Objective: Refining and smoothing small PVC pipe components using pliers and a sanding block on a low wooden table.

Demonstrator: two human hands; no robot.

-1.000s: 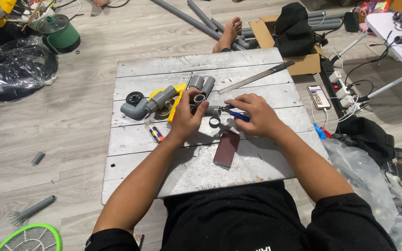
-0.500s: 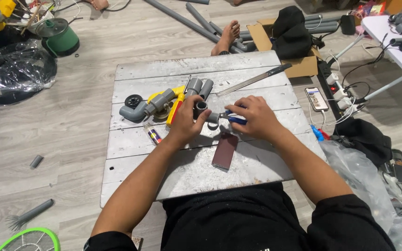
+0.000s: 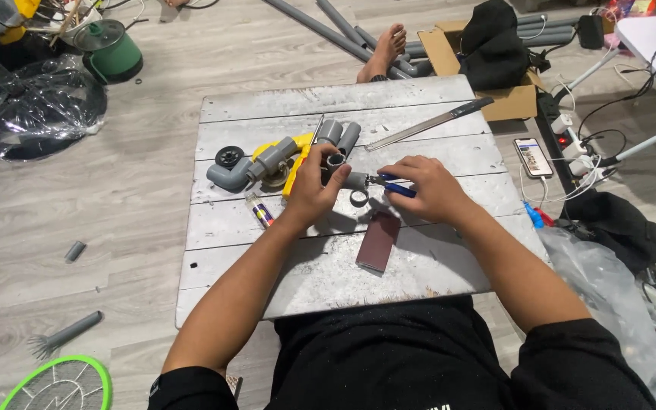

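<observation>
The left hand (image 3: 311,190) closes around a short grey pipe piece (image 3: 352,180), which lies on the low wooden board (image 3: 419,250) near its middle. The right hand (image 3: 428,186) grips a blue-handled tool (image 3: 392,184), and its tip meets the open end of this pipe piece; the tool is probably pliers or a small cutter, but the fingers cover most of it. Just below the pipe piece a small grey ring (image 3: 359,198) lies on the board, and a dark red sheet of sandpaper (image 3: 378,241) lies nearer to the person. Behind the left hand stand some grey pipe fittings (image 3: 338,139), and to the left of them there are a yellow tool (image 3: 298,163) and a grey elbow joint (image 3: 250,168) with a small black wheel (image 3: 228,157) beside it. A small tube (image 3: 259,210) lies just beside the left wrist. A long metal blade (image 3: 428,124) rests on the far part of the board, well apart from both hands.
</observation>
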